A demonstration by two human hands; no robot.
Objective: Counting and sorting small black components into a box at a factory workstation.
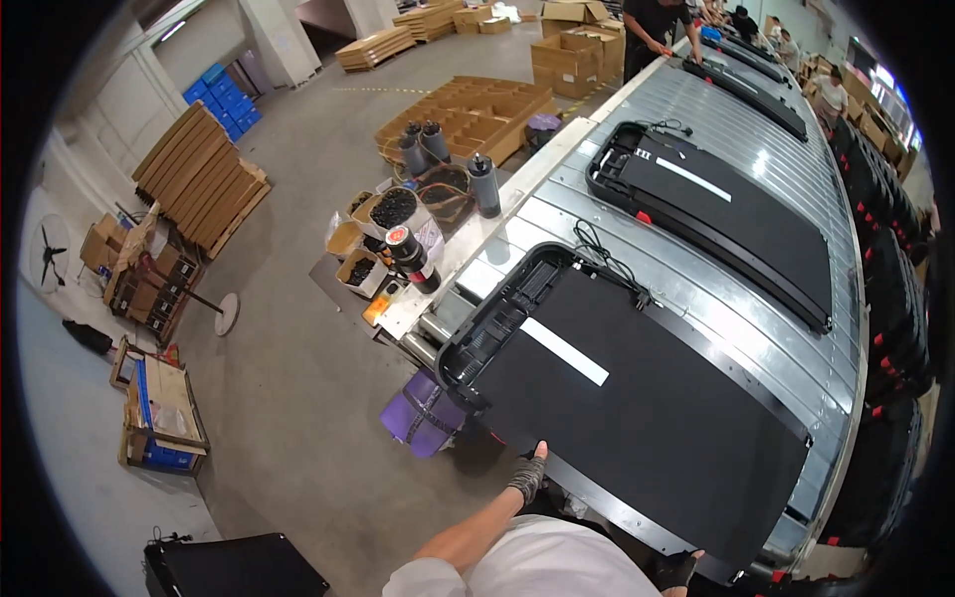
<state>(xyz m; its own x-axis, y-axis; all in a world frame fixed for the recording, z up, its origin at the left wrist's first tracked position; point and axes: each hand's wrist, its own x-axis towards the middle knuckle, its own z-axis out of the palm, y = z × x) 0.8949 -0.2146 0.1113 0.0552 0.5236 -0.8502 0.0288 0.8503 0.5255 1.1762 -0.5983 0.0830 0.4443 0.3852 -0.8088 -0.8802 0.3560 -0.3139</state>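
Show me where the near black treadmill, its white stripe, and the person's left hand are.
near black treadmill (647, 418): head view, middle of its belt.
white stripe (564, 351): head view, stripe's centre.
left hand (527, 476): head view, gloved back of hand.

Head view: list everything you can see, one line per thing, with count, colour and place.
Flat panel unit: one, black with a white stripe, nearest on the conveyor.
Second panel unit: one, black, white stripe, next up the line.
Further panel units: at least two, black, far end.
Conveyor: one, silver, slatted, runs to upper right.
Cable: one, black, on the near unit's far edge.
Bottles: several, dark, on the side bench.
Parts tubs: a few, holding dark small parts, left of the conveyor.
Cardboard trays: stacked, brown, on the floor.
Purple bin: one, under the conveyor.
Fan: one, far left.
Other workers: several, far end.
Left hand: gloved, on the near unit's edge.
Right hand: gloved, at its lower corner.
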